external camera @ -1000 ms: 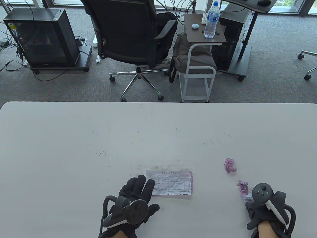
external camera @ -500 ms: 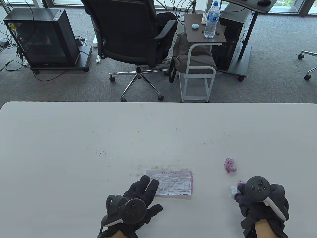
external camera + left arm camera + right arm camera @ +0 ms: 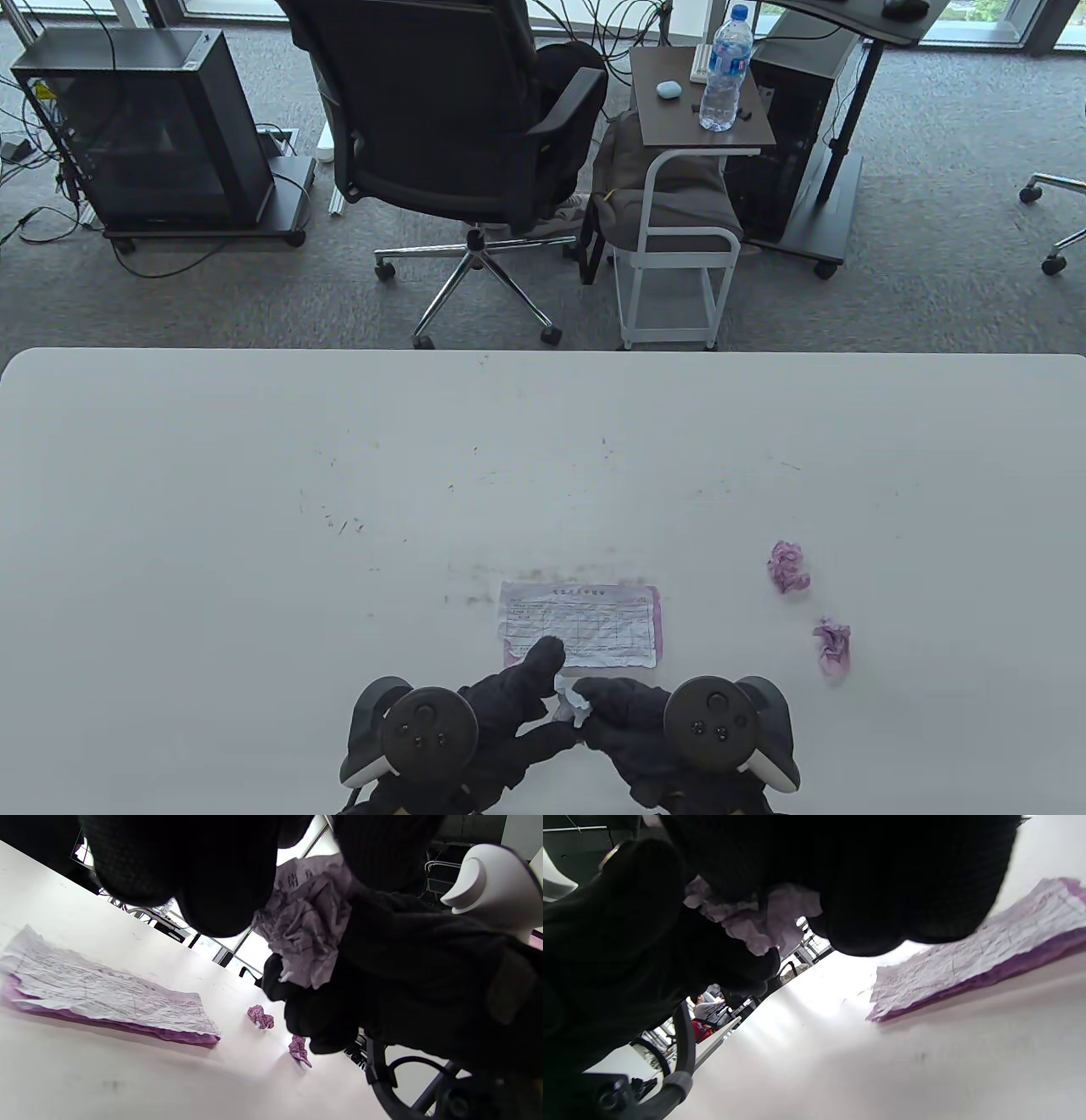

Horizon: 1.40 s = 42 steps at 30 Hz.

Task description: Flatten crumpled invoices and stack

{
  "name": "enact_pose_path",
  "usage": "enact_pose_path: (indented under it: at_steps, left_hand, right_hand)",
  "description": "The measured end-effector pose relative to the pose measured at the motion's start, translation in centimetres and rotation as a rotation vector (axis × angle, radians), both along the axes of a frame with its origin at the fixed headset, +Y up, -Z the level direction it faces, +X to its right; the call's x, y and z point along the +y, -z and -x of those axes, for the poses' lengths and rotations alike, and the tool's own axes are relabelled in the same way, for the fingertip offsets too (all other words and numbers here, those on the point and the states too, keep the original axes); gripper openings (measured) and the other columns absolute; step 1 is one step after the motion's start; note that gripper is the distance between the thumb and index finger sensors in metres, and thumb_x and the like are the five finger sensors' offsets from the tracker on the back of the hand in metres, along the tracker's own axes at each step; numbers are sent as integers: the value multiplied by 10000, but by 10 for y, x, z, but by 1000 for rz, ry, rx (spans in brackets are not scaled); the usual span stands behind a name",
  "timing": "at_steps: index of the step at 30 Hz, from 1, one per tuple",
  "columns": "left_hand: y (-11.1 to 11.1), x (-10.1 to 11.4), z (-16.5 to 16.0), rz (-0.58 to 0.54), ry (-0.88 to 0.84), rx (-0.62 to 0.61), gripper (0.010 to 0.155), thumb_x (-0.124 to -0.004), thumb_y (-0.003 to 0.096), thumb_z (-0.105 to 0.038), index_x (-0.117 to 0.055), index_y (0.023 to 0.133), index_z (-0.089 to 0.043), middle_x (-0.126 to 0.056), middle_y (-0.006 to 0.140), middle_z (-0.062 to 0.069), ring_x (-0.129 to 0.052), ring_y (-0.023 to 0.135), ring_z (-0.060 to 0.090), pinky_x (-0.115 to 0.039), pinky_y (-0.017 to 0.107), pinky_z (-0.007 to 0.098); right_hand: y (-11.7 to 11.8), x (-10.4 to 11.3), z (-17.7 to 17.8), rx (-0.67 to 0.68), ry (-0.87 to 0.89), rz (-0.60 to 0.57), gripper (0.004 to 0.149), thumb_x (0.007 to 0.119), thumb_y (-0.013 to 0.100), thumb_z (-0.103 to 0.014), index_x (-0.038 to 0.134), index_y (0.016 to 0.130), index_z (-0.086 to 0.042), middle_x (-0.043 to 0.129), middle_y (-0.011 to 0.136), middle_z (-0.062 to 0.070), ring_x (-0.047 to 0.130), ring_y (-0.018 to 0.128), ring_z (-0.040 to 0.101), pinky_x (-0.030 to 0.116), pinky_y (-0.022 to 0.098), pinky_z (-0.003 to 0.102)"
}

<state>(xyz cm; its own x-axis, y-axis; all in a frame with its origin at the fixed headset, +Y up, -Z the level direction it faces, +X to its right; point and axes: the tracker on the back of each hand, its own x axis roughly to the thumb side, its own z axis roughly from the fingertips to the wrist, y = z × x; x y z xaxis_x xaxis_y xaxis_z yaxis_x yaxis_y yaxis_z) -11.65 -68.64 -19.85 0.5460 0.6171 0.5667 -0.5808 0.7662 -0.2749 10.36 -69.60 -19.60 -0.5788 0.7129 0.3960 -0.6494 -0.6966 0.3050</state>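
A flattened white-and-pink invoice (image 3: 585, 624) lies on the white table (image 3: 254, 509) near the front edge. Both gloved hands meet just in front of it. My left hand (image 3: 547, 692) and my right hand (image 3: 598, 703) hold a crumpled invoice (image 3: 573, 703) between their fingers, just above the table. The left wrist view shows this wad (image 3: 309, 921) pinched between both hands, with the flat invoice (image 3: 102, 993) beyond. The right wrist view shows the wad (image 3: 755, 921) and the flat sheet (image 3: 975, 959). Two more crumpled pink invoices (image 3: 789, 567) (image 3: 831, 643) lie to the right.
An office chair (image 3: 458, 127), a small side table with a water bottle (image 3: 725, 72) and a computer case (image 3: 144, 127) stand on the floor beyond the table's far edge. Small dark marks dot the table's middle.
My right hand lifted a crumpled invoice from the right side and carried it left to the centre. My left hand slid back off the flat invoice and met it.
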Motion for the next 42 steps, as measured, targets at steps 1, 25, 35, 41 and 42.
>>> enact_pose_path:
  at_steps: [1, 25, 35, 41, 42]
  left_hand:
    - [0, 0, -4, -14, 19, -3, 743, -807, 532, -415, -507, 1103, -47, -790, 926, 193, -988, 678, 340, -837, 493, 494]
    - [-1, 2, 6, -56, -68, 93, 425, -773, 573, -347, -798, 923, -108, -856, 873, 196, -1016, 647, 358, -858, 467, 506]
    - [7, -12, 7, 133, -178, 49, 420, -763, 572, -335, -733, 947, -149, -831, 913, 189, -1009, 725, 360, -868, 514, 510]
    - [14, -18, 7, 317, -334, -29, 520, -821, 559, -224, -614, 1030, -151, -846, 859, 107, -1017, 625, 289, -810, 578, 564]
    - [14, -18, 5, 321, -265, -52, 558, -836, 553, -237, -603, 1051, -136, -843, 851, 111, -1015, 596, 274, -809, 575, 563]
  right_hand:
    - [0, -3, -2, 22, 48, 31, 426, 766, 527, -337, 749, 886, -107, 916, 782, 223, 995, 537, 321, 905, 330, 404]
    - [11, -3, -29, -114, 439, 27, 582, 599, 584, -446, 548, 1013, -57, 755, 929, 289, 924, 652, 388, 888, 364, 435]
    - [7, 2, -10, -95, 313, -18, 447, 842, 498, -281, 725, 889, -97, 910, 763, 194, 996, 502, 292, 903, 317, 409]
    - [8, 10, -21, -103, 75, -165, 422, 851, 485, -216, 742, 879, -109, 931, 735, 177, 1002, 461, 264, 904, 291, 379]
    - [8, 12, -22, -94, 24, -201, 424, 851, 485, -214, 740, 881, -112, 930, 739, 173, 1002, 463, 262, 903, 294, 377]
